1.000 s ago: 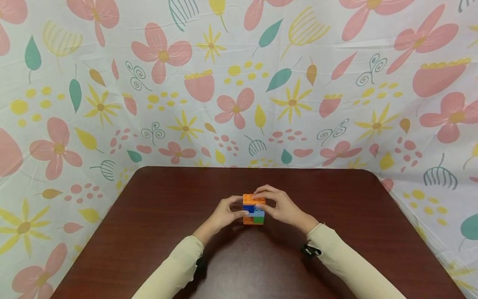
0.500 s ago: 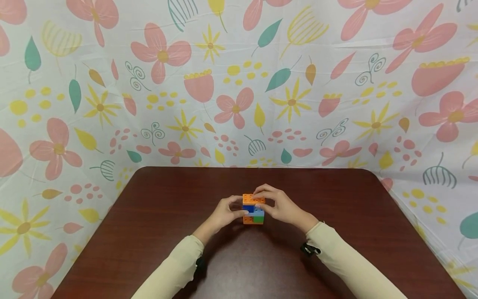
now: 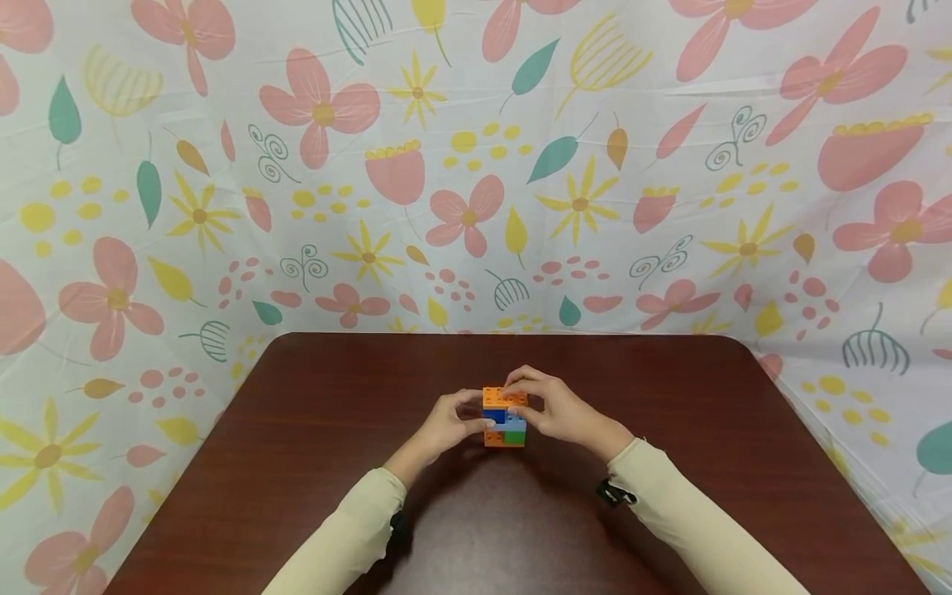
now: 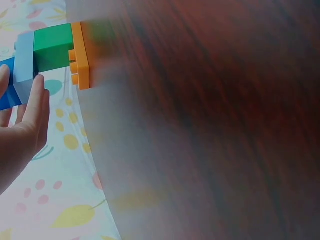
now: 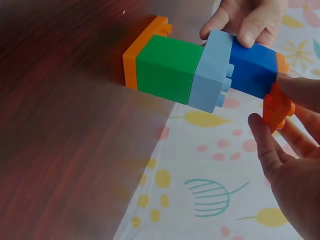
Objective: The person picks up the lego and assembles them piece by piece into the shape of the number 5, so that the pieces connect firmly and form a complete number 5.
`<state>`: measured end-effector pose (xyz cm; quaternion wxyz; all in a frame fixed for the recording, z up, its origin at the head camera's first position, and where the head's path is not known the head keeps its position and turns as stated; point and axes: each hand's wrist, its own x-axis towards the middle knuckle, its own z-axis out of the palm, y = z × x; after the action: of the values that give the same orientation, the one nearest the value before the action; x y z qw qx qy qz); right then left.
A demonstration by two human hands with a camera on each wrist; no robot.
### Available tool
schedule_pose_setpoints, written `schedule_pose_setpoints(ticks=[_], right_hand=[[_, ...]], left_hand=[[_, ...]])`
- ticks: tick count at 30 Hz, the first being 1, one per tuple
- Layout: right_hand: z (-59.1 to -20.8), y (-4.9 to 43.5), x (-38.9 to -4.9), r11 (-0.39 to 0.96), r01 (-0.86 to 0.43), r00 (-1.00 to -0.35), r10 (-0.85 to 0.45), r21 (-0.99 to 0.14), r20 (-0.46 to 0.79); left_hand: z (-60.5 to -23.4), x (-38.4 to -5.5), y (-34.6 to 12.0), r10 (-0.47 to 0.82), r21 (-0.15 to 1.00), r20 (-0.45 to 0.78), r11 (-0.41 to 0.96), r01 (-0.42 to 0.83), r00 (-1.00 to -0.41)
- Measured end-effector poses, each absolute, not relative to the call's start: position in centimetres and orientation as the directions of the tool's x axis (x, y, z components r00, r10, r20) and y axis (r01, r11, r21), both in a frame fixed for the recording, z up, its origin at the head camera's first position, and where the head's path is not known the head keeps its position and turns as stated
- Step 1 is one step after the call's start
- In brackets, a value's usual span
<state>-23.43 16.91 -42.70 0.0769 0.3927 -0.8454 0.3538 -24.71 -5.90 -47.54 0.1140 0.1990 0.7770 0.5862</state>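
Note:
A stack of toy building blocks stands upright on the table in the head view. At the bottom is an orange plate [image 5: 131,67] with studs, carrying a green block [image 5: 167,65] at one side. Above come a light blue block [image 5: 210,75], a dark blue block [image 5: 254,70] and an orange studded plate [image 3: 494,397] on top. My left hand [image 3: 446,426] holds the stack from the left, around the blue blocks. My right hand [image 3: 558,406] pinches the top orange plate between thumb and fingers, on its overhanging right part. Fingers hide some of that plate.
The dark brown wooden table [image 3: 327,463] reaches to a white cloth [image 3: 468,124] printed with flowers and leaves, hanging behind it. Both sleeved forearms lie over the table's front half. A small dark device [image 3: 617,493] is under the right wrist.

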Motion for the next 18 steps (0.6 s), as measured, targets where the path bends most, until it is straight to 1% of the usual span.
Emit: schedule_pose_setpoints(ticks=[4, 10, 18], right_hand=[[-42.5, 16.8, -23.2, 0.458, -0.715, -0.685, -0.609, -0.528, 0.400], [-42.7, 16.6, -23.0, 0.486, -0.694, -0.709, -0.588, -0.531, 0.390], [-43.1, 16.2, -22.4, 0.505, -0.672, -0.737, -0.525, -0.541, 0.425]], left_hand=[[-47.6, -24.8, -5.9, 0.442, 0.959, 0.050, 0.230, 0.167, -0.896], [-47.7, -24.8, -5.9, 0.442, 0.957, 0.050, 0.235, 0.169, -0.896], [-47.6, -24.8, -5.9, 0.454, 0.954, 0.059, 0.236, 0.184, -0.889]])
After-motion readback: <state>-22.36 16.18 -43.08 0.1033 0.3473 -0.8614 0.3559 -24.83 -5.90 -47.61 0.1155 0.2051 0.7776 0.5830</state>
